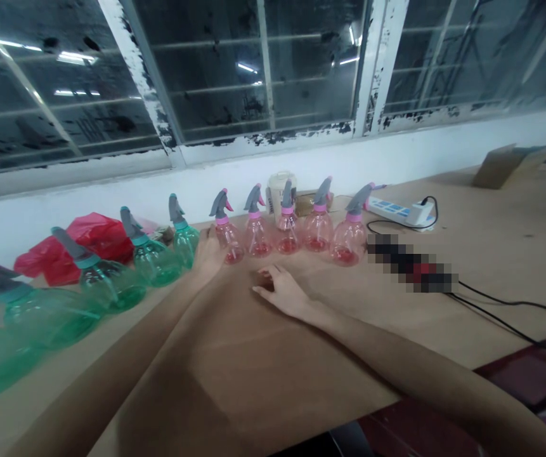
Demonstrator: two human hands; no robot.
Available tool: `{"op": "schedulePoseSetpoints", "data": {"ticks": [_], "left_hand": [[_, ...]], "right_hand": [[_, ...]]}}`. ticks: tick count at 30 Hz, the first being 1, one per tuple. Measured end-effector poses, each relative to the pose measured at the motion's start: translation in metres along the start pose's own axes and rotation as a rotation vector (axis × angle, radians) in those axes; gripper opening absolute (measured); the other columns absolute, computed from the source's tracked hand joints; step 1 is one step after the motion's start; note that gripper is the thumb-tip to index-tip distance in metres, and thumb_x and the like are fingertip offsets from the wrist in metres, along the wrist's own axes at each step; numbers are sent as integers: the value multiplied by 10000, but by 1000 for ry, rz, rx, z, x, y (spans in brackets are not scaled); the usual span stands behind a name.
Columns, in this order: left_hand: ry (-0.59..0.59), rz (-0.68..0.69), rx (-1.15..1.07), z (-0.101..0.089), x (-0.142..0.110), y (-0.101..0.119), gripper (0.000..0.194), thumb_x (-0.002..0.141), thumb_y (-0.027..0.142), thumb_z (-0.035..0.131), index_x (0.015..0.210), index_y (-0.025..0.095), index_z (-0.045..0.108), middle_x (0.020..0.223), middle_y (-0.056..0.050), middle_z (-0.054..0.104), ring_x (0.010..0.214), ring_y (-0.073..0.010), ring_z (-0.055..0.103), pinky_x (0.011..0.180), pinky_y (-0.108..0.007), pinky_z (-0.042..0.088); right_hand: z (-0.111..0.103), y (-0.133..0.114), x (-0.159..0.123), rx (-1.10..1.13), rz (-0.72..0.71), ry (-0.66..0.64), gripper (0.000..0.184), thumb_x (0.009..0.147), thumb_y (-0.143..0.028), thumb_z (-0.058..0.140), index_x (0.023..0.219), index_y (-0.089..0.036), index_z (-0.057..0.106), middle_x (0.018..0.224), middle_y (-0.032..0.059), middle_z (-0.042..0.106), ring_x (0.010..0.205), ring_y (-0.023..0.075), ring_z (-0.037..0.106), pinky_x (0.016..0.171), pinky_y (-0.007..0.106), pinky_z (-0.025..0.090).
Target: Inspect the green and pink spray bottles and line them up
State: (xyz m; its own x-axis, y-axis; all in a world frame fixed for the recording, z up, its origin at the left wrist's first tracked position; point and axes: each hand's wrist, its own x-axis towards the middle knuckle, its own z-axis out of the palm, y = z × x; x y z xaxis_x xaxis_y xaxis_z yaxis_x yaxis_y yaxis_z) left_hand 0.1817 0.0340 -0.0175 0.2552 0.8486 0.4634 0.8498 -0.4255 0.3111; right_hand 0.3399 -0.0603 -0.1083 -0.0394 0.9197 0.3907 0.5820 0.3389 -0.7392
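Observation:
My left hand (207,255) lies against the left side of the leftmost pink spray bottle (229,241), fingers stretched along it. Close by on its other side stands a green spray bottle (186,244). My right hand (286,291) hovers low over the tabletop in front of the pink bottles, thumb and fingers apart, holding nothing. Several pink bottles with grey trigger heads stand in a curved row, among them the middle one (288,236) and the rightmost one (347,240). Each has a little reddish colour at its base. More green bottles (111,284) curve toward me on the left.
A red plastic bag (80,247) lies behind the green bottles. Behind the pink row sits a whitish tub (279,184). To the right are a white power strip (401,212), black cables (501,301) and a cardboard piece (505,166). Windows (253,63) line the wall.

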Motion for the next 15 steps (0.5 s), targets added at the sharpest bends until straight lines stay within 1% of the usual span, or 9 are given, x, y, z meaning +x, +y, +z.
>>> {"op": "schedulePoseSetpoints", "data": {"ticks": [2, 5, 7, 9, 11, 13, 14, 15], "left_hand": [[19, 7, 1, -2, -5, 0, 504, 794, 323, 575, 1213, 102, 401, 1149, -149, 483, 1110, -333, 492, 937, -431, 415], [67, 11, 13, -6, -22, 0, 501, 810, 338, 539, 1233, 117, 386, 1192, -142, 440, 1142, -337, 459, 971, -449, 383], [95, 4, 32, -9, -34, 4, 462, 814, 327, 517, 1220, 133, 415, 1191, -144, 435, 1167, -350, 427, 972, -479, 371], [75, 4, 40, -11, -41, 11, 424, 807, 324, 518, 1188, 146, 461, 1159, -141, 471, 1141, -335, 458, 944, -462, 396], [18, -1, 29, -9, -39, 22, 406, 815, 364, 509, 1169, 165, 489, 1111, -122, 532, 1035, -288, 549, 875, -397, 447], [-38, -25, 13, -4, -28, 35, 443, 820, 441, 492, 1175, 177, 490, 999, -90, 611, 913, -258, 612, 783, -344, 478], [-49, -52, 10, 0, -21, 42, 486, 815, 496, 479, 1170, 164, 497, 966, -93, 633, 919, -271, 615, 770, -343, 476], [-46, -85, 11, 5, -13, 48, 528, 803, 545, 470, 1147, 148, 516, 984, -111, 638, 970, -297, 599, 788, -354, 465]], "right_hand": [[0, 0, 0, -10, -3, -3, 318, 761, -289, 628, 1042, -164, 543, 1041, 99, 584, 977, 200, 570, 884, 381, 445], [0, -2, 0, -19, -13, -6, 311, 765, -282, 623, 1040, -162, 544, 1036, 100, 585, 990, 204, 563, 880, 378, 444], [0, -2, 0, -18, -22, -4, 302, 766, -281, 621, 1031, -155, 548, 1038, 105, 588, 1002, 209, 554, 888, 378, 441], [0, -2, -1, -14, -30, 1, 284, 768, -272, 620, 1014, -148, 554, 1038, 107, 591, 1011, 210, 545, 908, 378, 429], [0, -2, -1, -9, -39, 4, 264, 769, -254, 618, 1001, -143, 556, 1034, 105, 592, 1015, 205, 541, 925, 371, 419], [1, -1, -1, -7, -43, 5, 259, 767, -246, 620, 994, -138, 557, 1024, 103, 591, 1010, 201, 543, 925, 365, 420], [1, -1, -1, -8, -45, 4, 262, 765, -246, 622, 994, -138, 556, 1021, 102, 591, 1006, 200, 545, 923, 363, 423], [1, -1, -1, -12, -45, 4, 265, 765, -249, 623, 996, -138, 554, 1018, 100, 590, 998, 200, 550, 916, 362, 429]]}}
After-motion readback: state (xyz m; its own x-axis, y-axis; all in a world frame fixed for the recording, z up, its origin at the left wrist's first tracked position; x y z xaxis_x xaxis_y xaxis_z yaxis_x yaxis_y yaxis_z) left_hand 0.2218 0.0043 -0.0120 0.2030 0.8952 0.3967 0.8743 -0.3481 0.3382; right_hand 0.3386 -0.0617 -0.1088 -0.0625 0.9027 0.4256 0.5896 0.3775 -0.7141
